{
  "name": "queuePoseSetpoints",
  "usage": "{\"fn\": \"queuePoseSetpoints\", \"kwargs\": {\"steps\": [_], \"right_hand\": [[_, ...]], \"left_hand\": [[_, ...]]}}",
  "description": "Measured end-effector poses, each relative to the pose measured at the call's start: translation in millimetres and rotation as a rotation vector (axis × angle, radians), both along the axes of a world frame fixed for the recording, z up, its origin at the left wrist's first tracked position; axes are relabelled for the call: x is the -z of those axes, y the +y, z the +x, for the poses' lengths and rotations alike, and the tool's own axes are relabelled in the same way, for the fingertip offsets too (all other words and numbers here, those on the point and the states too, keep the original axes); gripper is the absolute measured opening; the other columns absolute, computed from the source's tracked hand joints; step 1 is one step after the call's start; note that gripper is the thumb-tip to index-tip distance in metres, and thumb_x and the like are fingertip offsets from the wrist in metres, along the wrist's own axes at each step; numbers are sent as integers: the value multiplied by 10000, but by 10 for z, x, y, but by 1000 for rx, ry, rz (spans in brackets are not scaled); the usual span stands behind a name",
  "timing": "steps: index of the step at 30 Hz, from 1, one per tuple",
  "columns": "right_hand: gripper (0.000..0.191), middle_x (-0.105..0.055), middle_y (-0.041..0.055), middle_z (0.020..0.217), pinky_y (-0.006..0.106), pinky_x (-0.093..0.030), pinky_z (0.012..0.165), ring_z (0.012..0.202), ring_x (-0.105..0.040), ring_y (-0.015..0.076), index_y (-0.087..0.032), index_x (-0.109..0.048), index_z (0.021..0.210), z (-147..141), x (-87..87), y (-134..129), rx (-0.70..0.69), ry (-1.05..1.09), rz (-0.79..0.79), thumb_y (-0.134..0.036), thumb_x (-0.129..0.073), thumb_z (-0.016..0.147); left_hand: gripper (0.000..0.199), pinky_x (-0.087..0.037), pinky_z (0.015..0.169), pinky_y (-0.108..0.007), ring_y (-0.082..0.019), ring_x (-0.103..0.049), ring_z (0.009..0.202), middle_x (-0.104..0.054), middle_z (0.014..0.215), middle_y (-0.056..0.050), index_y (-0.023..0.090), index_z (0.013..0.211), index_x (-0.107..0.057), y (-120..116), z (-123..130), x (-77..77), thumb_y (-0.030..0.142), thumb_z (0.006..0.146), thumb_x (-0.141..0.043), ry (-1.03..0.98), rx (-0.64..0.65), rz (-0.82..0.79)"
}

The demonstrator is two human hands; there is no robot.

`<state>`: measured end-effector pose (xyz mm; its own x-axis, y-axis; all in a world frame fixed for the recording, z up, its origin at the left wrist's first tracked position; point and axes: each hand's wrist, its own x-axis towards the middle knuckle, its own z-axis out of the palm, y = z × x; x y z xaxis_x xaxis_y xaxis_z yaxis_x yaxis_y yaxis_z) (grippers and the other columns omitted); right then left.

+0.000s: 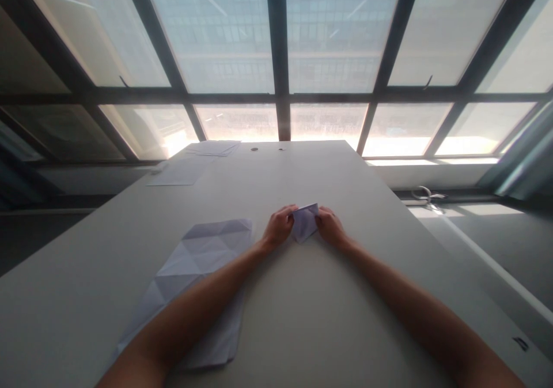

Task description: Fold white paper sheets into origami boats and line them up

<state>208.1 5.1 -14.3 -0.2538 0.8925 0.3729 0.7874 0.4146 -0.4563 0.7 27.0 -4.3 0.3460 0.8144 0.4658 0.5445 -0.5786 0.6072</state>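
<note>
A small folded sheet of white paper [305,224] is held between my two hands, just above or on the white table [345,324]. It has a straight upper edge and narrows to a point at the bottom. My left hand [280,226] pinches its left side, fingers curled. Its right side is gripped by my right hand [330,226]. Under and beside my left forearm lies a larger creased sheet of paper [211,247], marked with fold lines and partly covered by the arm.
Toward the far left edge of the table rest several flat sheets of paper [181,172]. Two small round dark spots [254,149] show near the far end. A large framed window [233,42] rises beyond. Off the right edge, a metal fixture [427,195] stands lower down.
</note>
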Motion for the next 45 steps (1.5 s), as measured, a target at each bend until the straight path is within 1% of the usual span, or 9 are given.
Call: {"fn": "queuePoseSetpoints", "kwargs": {"steps": [4, 10, 16, 19, 23, 27, 32, 38, 45], "right_hand": [[460, -627, 47, 1299, 320, -406, 998, 1175, -539, 204, -242, -567, 1339, 52, -30, 15, -80, -37, 37, -162, -332, 952], [541, -438, 42, 1494, 386, -279, 1142, 1384, -378, 203, -231, -463, 1441, 105, 5, 55, -215, -212, -63, -140, -361, 918], [750, -215, 74, 1587, 435, -120, 1200, 1469, -180, 244, -217, -215, 1544, 176, -64, 1, -340, -286, -107, -545, -480, 925], [819, -176, 69, 1595, 437, -81, 1205, 1478, -125, 252, -222, -175, 1552, 190, -98, -4, -365, -287, -138, -673, -408, 910], [655, -193, 64, 1592, 464, -107, 1197, 1474, -152, 237, -219, -215, 1545, 166, -82, 12, -333, -317, -163, -572, -232, 994], [634, -220, 85, 1587, 488, -105, 1192, 1475, -151, 241, -181, -207, 1546, 109, -55, -26, -278, -340, -108, -470, -312, 992], [580, -281, 100, 1568, 491, -35, 1194, 1471, -170, 214, -144, -228, 1539, -32, -38, -117, -270, -342, -27, -253, -301, 974], [564, -245, 78, 1580, 534, -42, 1182, 1465, -196, 219, -187, -213, 1545, -92, -9, -98, -248, -329, -109, -326, -253, 1000], [557, -293, 100, 1563, 530, -80, 1179, 1460, -214, 226, -164, -300, 1517, -54, 47, 6, -120, -309, -121, -257, -309, 968]], "left_hand": [[436, -382, 1110, -369, -229, -542, 1262, -581, 1364, -83, 129, 1232, -665, 75, -77, 47, 150, 876, -414, 102, 30, -47], [545, -215, 1184, -410, -211, -332, 1421, -386, 1522, -46, 196, 1455, -441, 54, -87, 79, 167, 920, -340, 470, 162, -78], [680, -76, 1194, -452, -227, -115, 1488, -158, 1605, -69, 193, 1556, -155, 19, -142, 16, 535, 988, -305, 656, 286, -67], [686, -48, 1192, -453, -219, -90, 1491, -134, 1608, -60, 213, 1559, -129, 22, -148, -4, 593, 993, -210, 667, 312, -101], [615, -79, 1191, -424, -195, -140, 1484, -190, 1600, -63, 203, 1553, -172, 9, -98, 21, 512, 1022, -147, 677, 237, -89], [645, -72, 1190, -415, -214, -142, 1484, -194, 1600, -78, 189, 1556, -166, -23, -70, 52, 503, 1003, -275, 695, 220, -18], [671, -41, 1189, -417, -220, -127, 1487, -190, 1600, -101, 170, 1555, -167, -44, -63, 80, 525, 995, -270, 676, 220, 5], [714, -47, 1187, -417, -240, -99, 1490, -187, 1595, -146, 112, 1546, -185, -35, -45, 117, 557, 990, -240, 669, 170, -10], [589, -7, 1183, -474, -204, -142, 1484, -191, 1601, -87, 201, 1554, -157, -53, -51, 50, 438, 1021, -236, 666, 269, -24]]}}
